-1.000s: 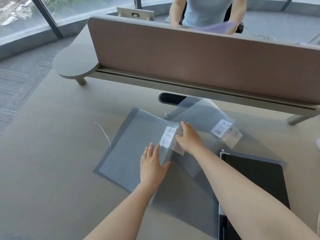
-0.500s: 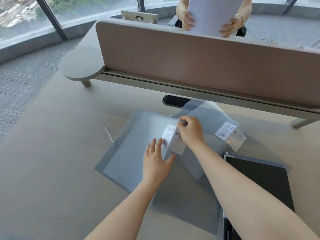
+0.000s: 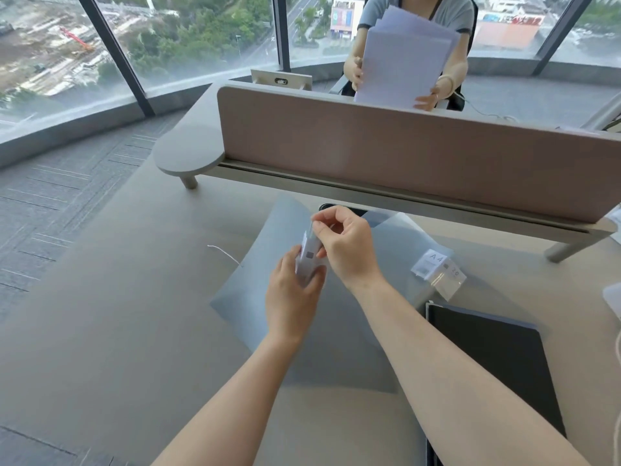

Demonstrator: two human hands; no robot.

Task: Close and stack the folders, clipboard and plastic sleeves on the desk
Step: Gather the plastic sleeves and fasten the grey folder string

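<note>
A translucent grey plastic folder [image 3: 255, 264] is lifted at its right edge in the middle of the desk, its cover curving up. My left hand [image 3: 292, 294] grips the lower part of that edge, where a white label [image 3: 309, 257] sits. My right hand [image 3: 342, 243] pinches the top of the same edge above the label. A second translucent sleeve [image 3: 403, 243] with an A4 label [image 3: 437, 267] lies flat behind and to the right. A black clipboard or folder [image 3: 497, 358] lies at the right, partly under my right forearm.
A pink-brown divider panel [image 3: 403, 156] runs across the back of the desk. Behind it a person holds a sheaf of white papers [image 3: 403, 68]. A thin white cord [image 3: 223, 253] lies left of the folder. A black oval cable port [image 3: 329, 207] sits under the divider.
Both hands have risen from lying flat on the folder and now pinch its labelled edge, lifting the cover off the desk. The view has tilted up.
</note>
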